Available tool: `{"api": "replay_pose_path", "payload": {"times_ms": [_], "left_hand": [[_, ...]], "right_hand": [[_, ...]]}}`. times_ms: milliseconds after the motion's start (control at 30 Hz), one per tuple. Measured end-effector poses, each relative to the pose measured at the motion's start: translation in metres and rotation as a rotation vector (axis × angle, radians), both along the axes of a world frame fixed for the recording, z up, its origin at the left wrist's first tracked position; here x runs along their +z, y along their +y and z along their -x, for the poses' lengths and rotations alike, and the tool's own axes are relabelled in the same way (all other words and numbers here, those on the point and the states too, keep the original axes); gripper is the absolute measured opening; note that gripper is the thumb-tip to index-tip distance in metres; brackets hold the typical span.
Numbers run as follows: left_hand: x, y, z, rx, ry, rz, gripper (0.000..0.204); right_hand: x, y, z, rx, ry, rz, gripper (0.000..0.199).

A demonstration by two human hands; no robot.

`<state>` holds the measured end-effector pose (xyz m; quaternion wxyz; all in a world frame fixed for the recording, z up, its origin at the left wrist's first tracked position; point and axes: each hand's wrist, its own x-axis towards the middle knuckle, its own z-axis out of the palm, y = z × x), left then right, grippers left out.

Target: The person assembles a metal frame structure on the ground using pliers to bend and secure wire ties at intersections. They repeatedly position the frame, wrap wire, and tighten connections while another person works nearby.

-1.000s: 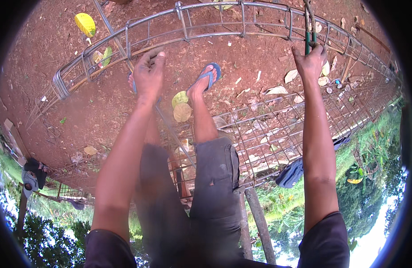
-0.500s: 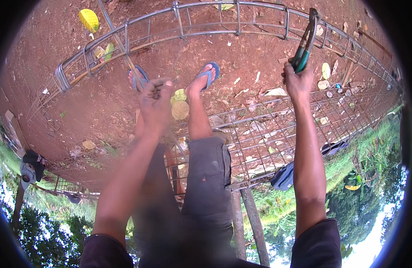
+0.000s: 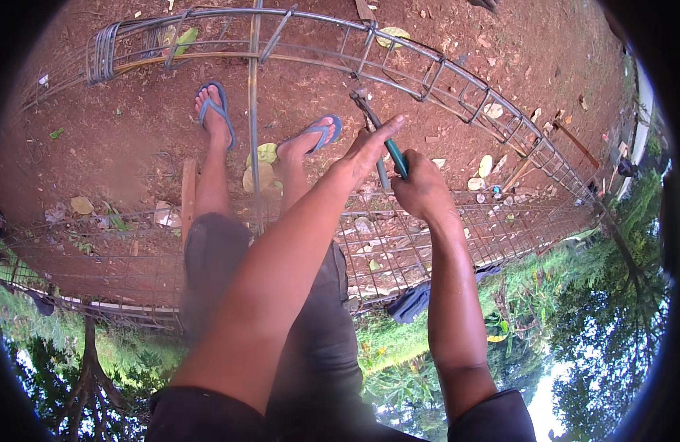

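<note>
My right hand (image 3: 422,188) grips the lower handles of green-handled pincers (image 3: 397,159), whose dark metal jaws point up and away from me. Across the middle of the pincers lies my left hand (image 3: 360,153), its thumb stretched over them and its other fingers curled and mostly hidden. Whatever those fingers hold cannot be made out. Just beyond the jaws, a long reinforcing-bar cage (image 3: 443,59) of steel bars and square stirrups curves across the view. The jaws look close to its near bar; contact is unclear.
A long steel bar (image 3: 254,110) runs from the cage toward me between my feet in flip-flops (image 3: 216,110). Steel mesh (image 3: 388,254) stretches across beside my legs, with a dark cloth (image 3: 414,300) by it. Leaves and scraps lie on the red soil.
My right hand has brought the pincers left and nearer, from over the cage. My left hand has moved right to meet them. The view has shifted, so the cage appears higher.
</note>
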<state>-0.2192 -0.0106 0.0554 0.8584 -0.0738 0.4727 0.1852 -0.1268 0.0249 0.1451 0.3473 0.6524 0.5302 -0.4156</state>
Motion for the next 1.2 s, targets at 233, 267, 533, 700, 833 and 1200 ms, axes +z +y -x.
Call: {"api": "replay_pose_path", "payload": {"times_ms": [233,267,533,700,833,1200], "left_hand": [[-0.010,0.013,0.017,-0.147,-0.044,-0.032,0.115],[-0.009,0.015,0.020,-0.164,-0.054,-0.090,0.115],[-0.033,-0.013,0.009,0.454,-0.468,0.113,0.093],[-0.021,-0.018,0.015,0.631,-0.563,0.214,0.068],[-0.026,-0.030,0.040,0.400,-0.461,0.121,0.044],[0.013,-0.031,0.072,0.166,-0.362,0.138,0.025]], "right_hand": [[0.008,0.054,0.012,0.094,-0.071,0.178,0.024],[0.009,0.058,0.013,0.102,-0.078,0.186,0.024],[0.017,-0.001,0.043,-0.099,0.046,0.001,0.030],[0.007,-0.070,0.056,-0.466,0.078,-0.284,0.021],[0.028,-0.065,0.061,-0.230,0.175,-0.324,0.020],[0.017,-0.076,0.011,-0.637,0.461,-0.141,0.039]]}}
